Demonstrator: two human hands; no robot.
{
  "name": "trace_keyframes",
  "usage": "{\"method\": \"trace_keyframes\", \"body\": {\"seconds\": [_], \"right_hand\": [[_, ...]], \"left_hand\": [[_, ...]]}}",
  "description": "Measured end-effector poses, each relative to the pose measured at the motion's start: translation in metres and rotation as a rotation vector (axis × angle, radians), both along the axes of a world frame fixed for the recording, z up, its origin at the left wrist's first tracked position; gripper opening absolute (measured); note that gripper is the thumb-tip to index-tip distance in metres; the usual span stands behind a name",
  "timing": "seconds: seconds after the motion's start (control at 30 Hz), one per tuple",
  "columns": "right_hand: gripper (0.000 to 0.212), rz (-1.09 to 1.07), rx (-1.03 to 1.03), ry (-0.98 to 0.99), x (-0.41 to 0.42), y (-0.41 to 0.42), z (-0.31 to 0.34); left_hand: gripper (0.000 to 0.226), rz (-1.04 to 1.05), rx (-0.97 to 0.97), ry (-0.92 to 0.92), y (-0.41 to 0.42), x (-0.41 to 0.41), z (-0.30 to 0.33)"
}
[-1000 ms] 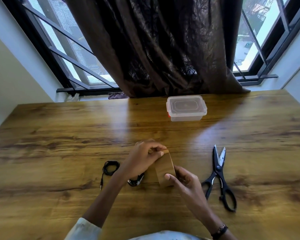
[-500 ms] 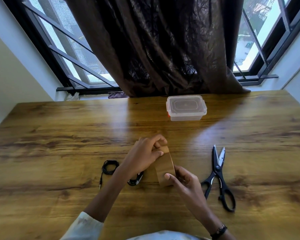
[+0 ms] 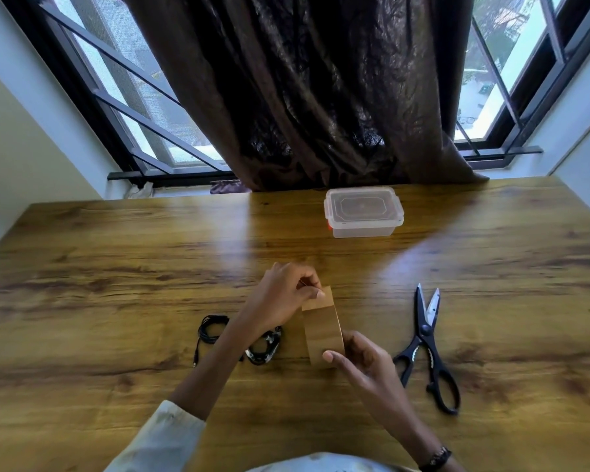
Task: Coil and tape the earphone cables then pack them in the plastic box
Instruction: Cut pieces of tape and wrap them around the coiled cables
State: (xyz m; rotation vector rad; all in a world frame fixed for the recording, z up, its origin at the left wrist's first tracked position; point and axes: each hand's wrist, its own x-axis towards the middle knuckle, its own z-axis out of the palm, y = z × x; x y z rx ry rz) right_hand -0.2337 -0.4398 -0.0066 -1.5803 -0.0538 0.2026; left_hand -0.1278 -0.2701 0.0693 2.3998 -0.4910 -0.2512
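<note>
Meanwhile, the right hand (image 3: 361, 361) is gripping the tape roll (image 3: 322, 330) (brown) while the left hand (image 3: 283, 294) is pinching its loose end.

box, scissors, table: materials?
Box: translucent plastic, cloudy walls, lid on. Scissors: bright metal blades, black handles, probably plastic. Table: wood grain under a glossy finish that mirrors the window; solid wood or laminate, can't tell.
</note>
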Motion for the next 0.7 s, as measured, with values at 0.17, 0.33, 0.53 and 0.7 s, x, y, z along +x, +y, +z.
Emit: {"method": "trace_keyframes", "body": {"seconds": [0.17, 0.33, 0.53, 0.7], "right_hand": [[0.027, 0.005, -0.031, -0.031, -0.002, -0.003, -0.001], [0.026, 0.011, -0.068, -0.051, -0.001, -0.006, -0.002], [0.029, 0.044, -0.079, -0.045, -0.005, -0.009, -0.002], [0.030, 0.075, -0.057, -0.003, -0.009, -0.012, 0.003]], "left_hand": [[0.004, -0.005, 0.041, -0.051, -0.007, -0.005, -0.001], [0.006, -0.014, 0.084, -0.101, -0.011, -0.006, 0.001], [0.010, -0.015, 0.118, -0.139, -0.013, -0.010, -0.001], [0.011, -0.034, 0.077, -0.101, -0.010, -0.011, 0.002]]}}
